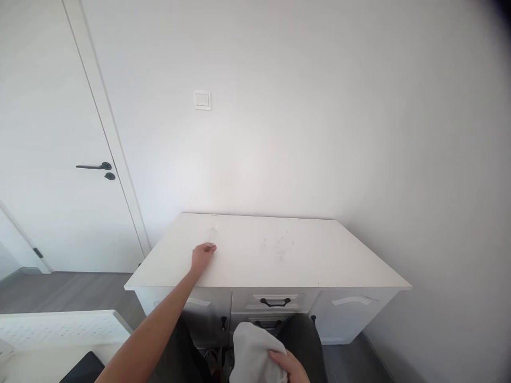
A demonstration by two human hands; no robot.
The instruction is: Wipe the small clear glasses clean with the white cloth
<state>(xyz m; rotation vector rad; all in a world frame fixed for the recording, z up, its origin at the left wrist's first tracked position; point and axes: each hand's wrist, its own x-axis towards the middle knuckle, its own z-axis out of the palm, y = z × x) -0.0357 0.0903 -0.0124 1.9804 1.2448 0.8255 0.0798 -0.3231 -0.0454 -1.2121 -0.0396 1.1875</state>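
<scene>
My left hand (202, 256) reaches over the left part of a white cabinet top (247, 266). Its fingers are pinched together just at the surface, and a small pale bit seems to show at the fingertips, too small to name. Faint grey smudges (279, 249) mark the middle of the top, with lighter marks beyond my left fingers. Low in front of the cabinet, above my lap, my right hand (291, 366) grips a light grey cloth (253, 351), which hangs in folds.
A white wall with a light switch (203, 100) rises behind the cabinet. Black handles (275, 302) stick out from its drawers. To the left are a door with a dark handle (93, 166) and a low white piece of furniture (64, 319) with a dark flat object (83, 368).
</scene>
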